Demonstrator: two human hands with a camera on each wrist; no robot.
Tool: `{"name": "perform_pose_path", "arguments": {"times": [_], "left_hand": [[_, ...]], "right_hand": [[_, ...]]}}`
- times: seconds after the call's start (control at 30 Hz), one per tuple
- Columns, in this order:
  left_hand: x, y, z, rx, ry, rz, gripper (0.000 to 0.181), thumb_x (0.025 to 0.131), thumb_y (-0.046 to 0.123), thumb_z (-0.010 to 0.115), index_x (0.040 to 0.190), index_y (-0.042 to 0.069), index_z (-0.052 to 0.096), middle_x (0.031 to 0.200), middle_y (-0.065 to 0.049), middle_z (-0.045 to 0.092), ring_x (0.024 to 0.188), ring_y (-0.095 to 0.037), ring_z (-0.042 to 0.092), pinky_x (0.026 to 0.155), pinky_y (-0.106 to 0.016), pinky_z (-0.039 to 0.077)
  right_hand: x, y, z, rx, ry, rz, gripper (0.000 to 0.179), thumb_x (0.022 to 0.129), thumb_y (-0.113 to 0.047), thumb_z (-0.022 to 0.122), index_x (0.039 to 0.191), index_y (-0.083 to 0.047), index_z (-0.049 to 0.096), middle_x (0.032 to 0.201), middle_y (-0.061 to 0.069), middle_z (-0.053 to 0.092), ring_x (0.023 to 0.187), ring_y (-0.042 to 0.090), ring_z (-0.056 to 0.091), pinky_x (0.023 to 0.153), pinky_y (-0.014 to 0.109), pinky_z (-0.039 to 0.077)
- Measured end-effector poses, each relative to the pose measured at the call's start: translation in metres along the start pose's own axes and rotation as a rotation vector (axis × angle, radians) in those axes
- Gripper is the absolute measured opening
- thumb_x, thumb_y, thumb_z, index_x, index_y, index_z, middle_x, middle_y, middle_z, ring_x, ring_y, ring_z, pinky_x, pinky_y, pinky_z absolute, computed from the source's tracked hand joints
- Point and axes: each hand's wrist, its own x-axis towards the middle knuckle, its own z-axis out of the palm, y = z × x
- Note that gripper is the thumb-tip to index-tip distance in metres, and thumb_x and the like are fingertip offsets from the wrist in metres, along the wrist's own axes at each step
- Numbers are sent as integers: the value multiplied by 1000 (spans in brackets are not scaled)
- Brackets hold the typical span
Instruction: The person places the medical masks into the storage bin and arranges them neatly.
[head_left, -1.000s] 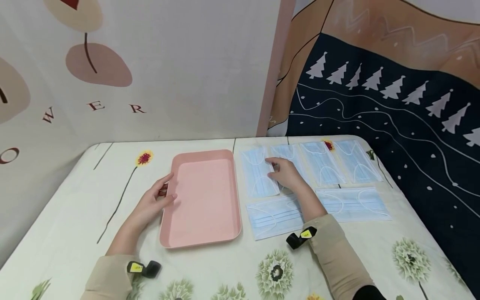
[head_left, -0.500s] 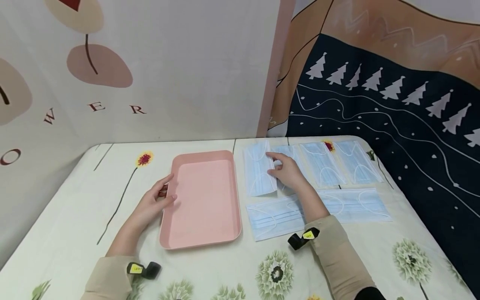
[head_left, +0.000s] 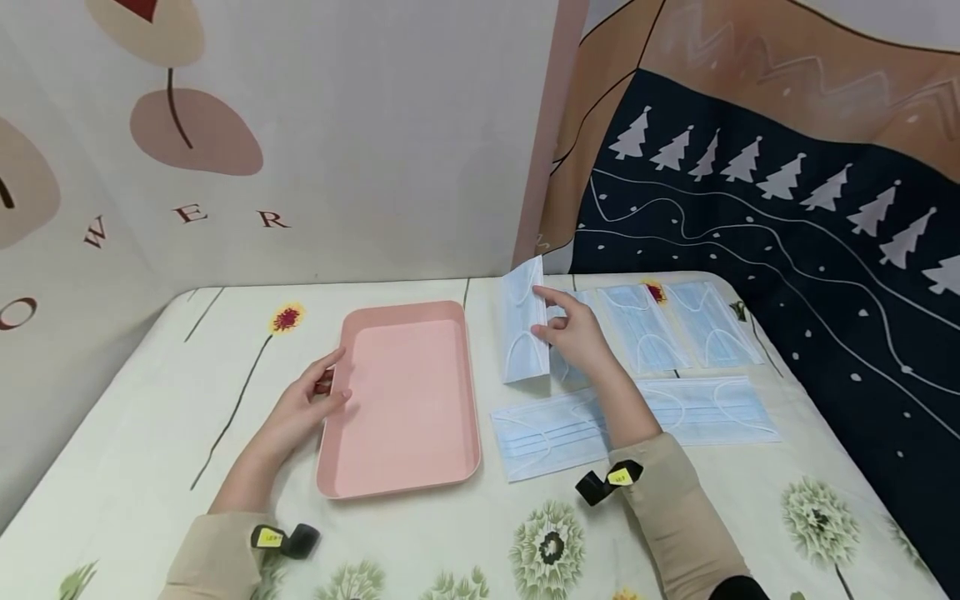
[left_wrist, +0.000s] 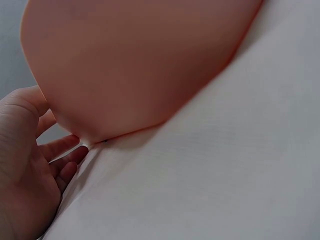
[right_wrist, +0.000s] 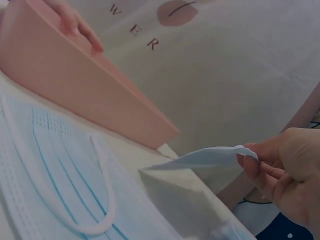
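My right hand [head_left: 581, 337] pinches a light blue disposable face mask [head_left: 525, 321] by its right edge, between thumb and fingers. The mask stands tilted above the tablecloth; the right wrist view shows its lifted edge [right_wrist: 205, 157] between my fingertips. To the left lies a shallow pink rectangular tray [head_left: 405, 400] with bare floor. My left hand [head_left: 300, 408] holds the tray's left side, thumb over the rim and the other fingers at the outer wall. In the left wrist view, fingertips touch the lower part of the tray wall [left_wrist: 125, 75].
More blue masks lie flat: a row at the back right [head_left: 712, 321] and a row in front of it [head_left: 551, 433], partly hidden by my right forearm. A flower-printed cloth [head_left: 420, 533] covers the table. A pale curtain [head_left: 375, 150] and a dark tree-patterned one [head_left: 720, 208] hang behind.
The mask in my right hand has risen off the table and tilted up, its lower edge moving away from the front row. My left hand and the tray stay put.
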Motion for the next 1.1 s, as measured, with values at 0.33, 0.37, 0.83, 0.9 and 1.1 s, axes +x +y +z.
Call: {"name": "perform_pose_path", "arguments": {"times": [0.33, 0.37, 0.83, 0.9, 1.1], "left_hand": [[-1, -3, 0, 7, 6, -11, 67, 95, 23, 61, 153, 16, 27, 130, -20, 48, 105, -22, 46, 82, -16, 39], [-1, -4, 0, 7, 5, -12, 67, 95, 23, 61, 153, 16, 27, 130, -20, 48, 105, -22, 46, 82, -17, 39], [0, -2, 0, 11, 6, 1, 68, 95, 24, 61, 152, 14, 27, 130, -21, 47, 104, -22, 46, 82, -16, 39], [0, -2, -1, 15, 7, 1, 68, 95, 24, 61, 152, 14, 27, 129, -21, 48, 104, -21, 47, 82, -16, 39], [1, -1, 0, 19, 10, 1, 68, 95, 25, 61, 152, 14, 27, 130, -21, 47, 104, -21, 47, 82, -15, 39]], "right_hand": [[-8, -22, 3, 117, 9, -67, 64, 84, 8, 67, 141, -14, 49, 125, 10, 45, 57, 8, 47, 59, 20, 44], [-8, -24, 3, 123, 10, -65, 64, 84, 9, 67, 141, -15, 49, 126, 9, 45, 58, 8, 49, 59, 20, 45], [-16, -49, 5, 277, -43, -49, 72, 83, 19, 59, 144, -15, 44, 145, 9, 34, 113, 30, 56, 72, 33, 54], [-17, -50, 6, 273, -47, -51, 73, 83, 20, 58, 145, -15, 43, 147, 8, 32, 112, 30, 55, 70, 32, 55], [-19, -50, 10, 274, -66, -88, 74, 82, 21, 57, 145, -13, 42, 145, 10, 35, 105, 30, 57, 62, 31, 54]]}}
